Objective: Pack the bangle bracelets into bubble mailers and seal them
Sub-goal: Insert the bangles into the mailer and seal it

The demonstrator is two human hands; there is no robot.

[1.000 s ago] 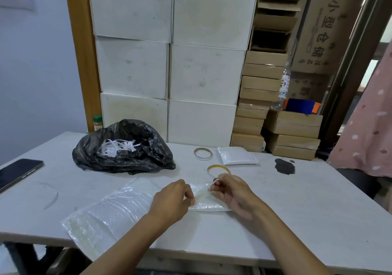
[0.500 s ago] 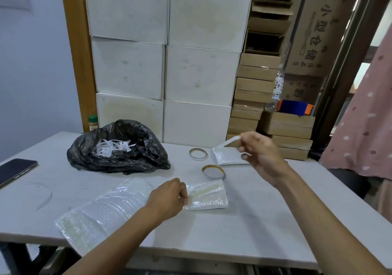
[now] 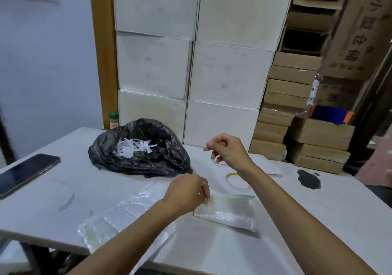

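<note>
White boxes (image 3: 191, 66) stack behind the table (image 3: 318, 215), where a bubble mailer (image 3: 227, 211) lies flat. At its left edge the left hand (image 3: 187, 192) pinches it, fingers together. Beyond the mailer a gold bangle (image 3: 238, 181) rests, and above that the right hand (image 3: 229, 149) hovers, fingertips pinched on something thin (too small to tell). Left of the mailer sits a black bag (image 3: 140, 149).
</note>
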